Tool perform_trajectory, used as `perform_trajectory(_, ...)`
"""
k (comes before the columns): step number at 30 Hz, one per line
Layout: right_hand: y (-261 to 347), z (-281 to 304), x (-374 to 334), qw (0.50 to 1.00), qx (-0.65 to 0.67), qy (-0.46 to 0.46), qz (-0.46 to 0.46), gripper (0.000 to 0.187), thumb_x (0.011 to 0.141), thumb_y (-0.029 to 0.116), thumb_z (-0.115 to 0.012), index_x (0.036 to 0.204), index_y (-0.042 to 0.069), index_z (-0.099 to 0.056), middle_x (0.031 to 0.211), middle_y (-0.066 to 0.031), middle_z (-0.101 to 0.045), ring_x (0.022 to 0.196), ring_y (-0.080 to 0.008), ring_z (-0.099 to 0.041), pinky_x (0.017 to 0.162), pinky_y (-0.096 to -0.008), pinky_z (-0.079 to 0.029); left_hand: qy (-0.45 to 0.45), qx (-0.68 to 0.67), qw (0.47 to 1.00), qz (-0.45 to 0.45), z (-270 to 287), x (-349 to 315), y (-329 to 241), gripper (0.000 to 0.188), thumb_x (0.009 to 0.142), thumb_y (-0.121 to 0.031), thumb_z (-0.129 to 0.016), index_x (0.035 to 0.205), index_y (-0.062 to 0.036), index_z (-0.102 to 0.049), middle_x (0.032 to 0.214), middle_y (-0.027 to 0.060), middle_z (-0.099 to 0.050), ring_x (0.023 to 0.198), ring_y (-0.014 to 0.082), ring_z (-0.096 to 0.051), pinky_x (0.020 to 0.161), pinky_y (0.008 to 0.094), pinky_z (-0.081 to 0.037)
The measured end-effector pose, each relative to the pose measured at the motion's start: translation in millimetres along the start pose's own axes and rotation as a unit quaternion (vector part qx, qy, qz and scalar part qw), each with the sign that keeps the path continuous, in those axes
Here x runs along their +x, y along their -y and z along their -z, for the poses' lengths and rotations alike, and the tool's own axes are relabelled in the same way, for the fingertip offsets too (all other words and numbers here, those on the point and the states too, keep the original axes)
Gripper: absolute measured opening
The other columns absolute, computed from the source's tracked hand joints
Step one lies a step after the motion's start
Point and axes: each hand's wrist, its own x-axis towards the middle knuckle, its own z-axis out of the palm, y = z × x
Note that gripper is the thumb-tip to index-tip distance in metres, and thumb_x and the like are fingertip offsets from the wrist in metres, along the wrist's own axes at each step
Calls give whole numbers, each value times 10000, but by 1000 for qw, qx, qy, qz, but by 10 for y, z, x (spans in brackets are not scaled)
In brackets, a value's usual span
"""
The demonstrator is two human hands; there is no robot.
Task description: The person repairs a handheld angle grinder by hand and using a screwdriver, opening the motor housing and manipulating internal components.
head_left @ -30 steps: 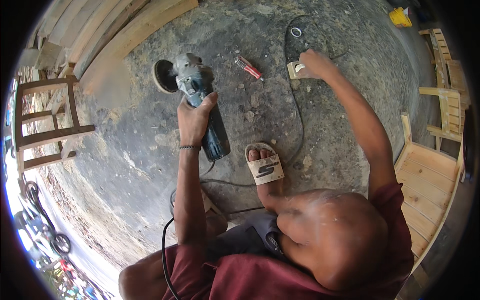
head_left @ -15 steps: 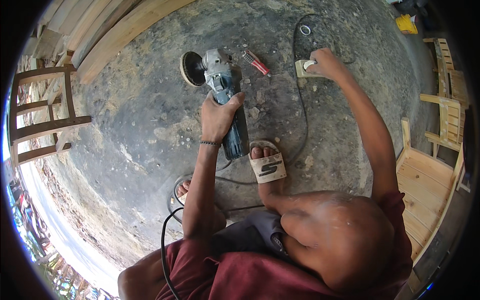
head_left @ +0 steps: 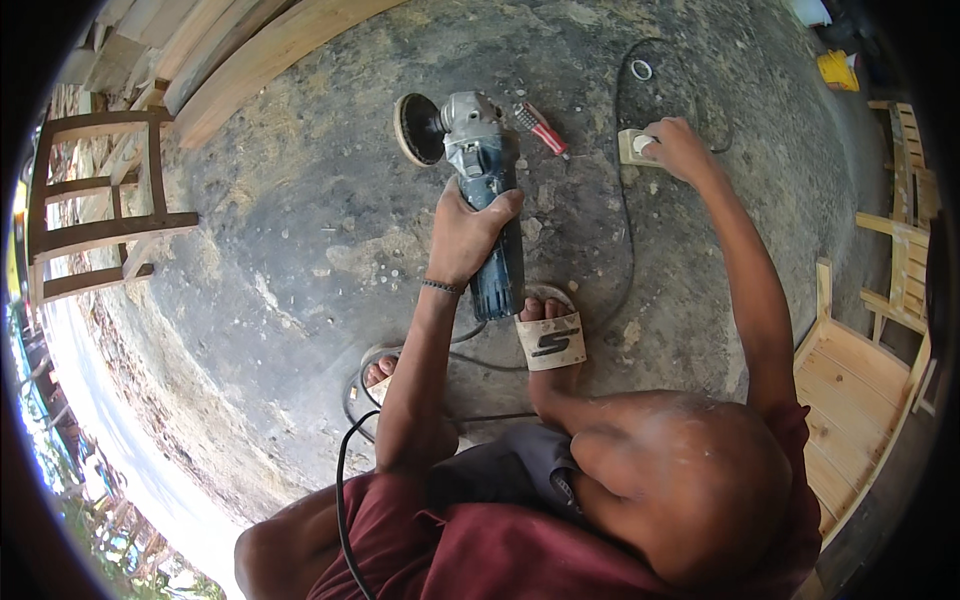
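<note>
My left hand is wrapped round the blue body of an angle grinder, its thumb lying across the top. The grinder's grey metal head points away from me, and a round pad stands on edge at its left side. Off to the right, my right hand has its fingers closed on a whitish plug at a cream socket box on the floor. The fingers partly hide the plug, and whether it sits fully in the socket cannot be seen. Between the hands lies a small red-handled tool.
A dark cord runs along the concrete floor, and more cable loops by my sandalled feet. Planks lie at the far left above a dark wooden frame. Pale wooden furniture lines the right, with a yellow container beyond.
The whole view has shifted, so the floor things appear farther right. My left hand still grips the grinder, and my right hand stays at the plug.
</note>
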Motion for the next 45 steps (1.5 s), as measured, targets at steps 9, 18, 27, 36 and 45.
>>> perform_trajectory(9, -16, -97, 30, 997, -70, -37, 9, 285, 830, 174, -750, 1043, -13, -716, 1065, -225, -685, 950, -413, -682, 786, -476, -544, -29, 83, 996, -7, -2, 7, -82, 582, 744, -375, -810, 1087, 45, -597, 949, 177, -714, 885, 274, -703, 822, 382, -532)
perform_trajectory(18, 1702, -314, -329, 736, 675, 37, 36, 642, 885, 433, -778, 1299, -25, -604, 1176, -136, -688, 1073, -193, -660, 904, -304, -517, -23, 208, 977, 36, -102, -71, -142, 700, 696, -356, -810, 1165, 77, -523, 1000, 253, -697, 933, 363, -710, 837, 431, -547)
perform_trajectory(27, 1980, -694, -376, 723, 685, -80, -30, 480, 905, 301, -768, 1248, -10, -641, 1160, -105, -685, 1050, -184, -650, 928, -331, -514, -13, 239, 971, -3, -280, -145, 11, 828, 707, -408, -824, 1217, 115, -435, 1061, 324, -674, 1012, 439, -697, 835, 460, -549)
perform_trajectory(36, 1988, -587, -334, 754, 636, -162, 29, 492, 912, 317, -746, 1229, -42, -633, 1119, -143, -700, 1009, -207, -666, 894, -347, -528, -32, 249, 968, -19, -348, -157, -3, 840, 720, -434, -826, 1212, 114, -422, 1049, 353, -664, 1012, 474, -685, 838, 490, -545)
perform_trajectory(45, 1931, -513, -423, 750, 651, -104, 49, 546, 869, 290, -809, 1260, -36, -611, 1147, -137, -693, 1077, -215, -659, 948, -354, -518, -22, 226, 973, -45, -280, -166, 9, 779, 711, -372, -804, 1203, 96, -421, 1036, 333, -663, 961, 486, -676, 821, 519, -544)
